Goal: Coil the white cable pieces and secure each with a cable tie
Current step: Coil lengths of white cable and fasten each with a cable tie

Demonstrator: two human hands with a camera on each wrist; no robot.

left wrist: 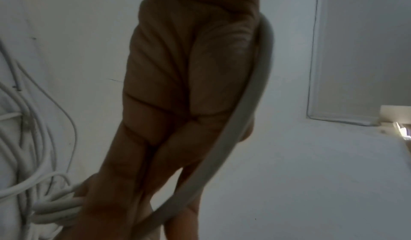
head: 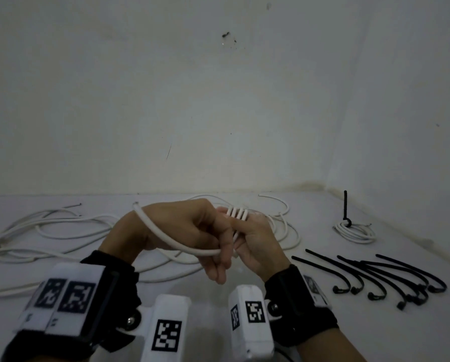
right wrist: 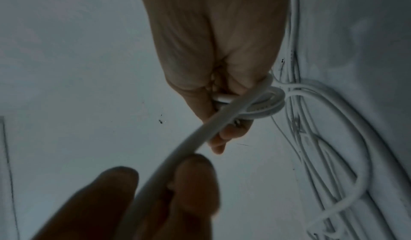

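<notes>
My right hand (head: pixel 247 228) grips a small coil of white cable (head: pixel 238 214), its turns lying side by side over the fingers. The right wrist view shows the same coil (right wrist: pixel 266 103) in that hand (right wrist: pixel 222 67). From the coil a free tail of the cable (head: pixel 171 241) arcs left across my left hand (head: pixel 216 257), which pinches it just left of the coil. Left-hand fingertips (right wrist: pixel 189 182) hold the tail (right wrist: pixel 200 134) in the right wrist view. In the left wrist view the tail (left wrist: pixel 255 89) runs along my left hand (left wrist: pixel 177 103).
Several loose white cables (head: pixel 62 231) sprawl over the white surface at the left and behind my hands. A tied coil (head: pixel 354 231) with an upright black tie lies at the far right. Several black cable ties (head: pixel 375 275) lie to the right. A wall (head: pixel 218 100) stands close behind.
</notes>
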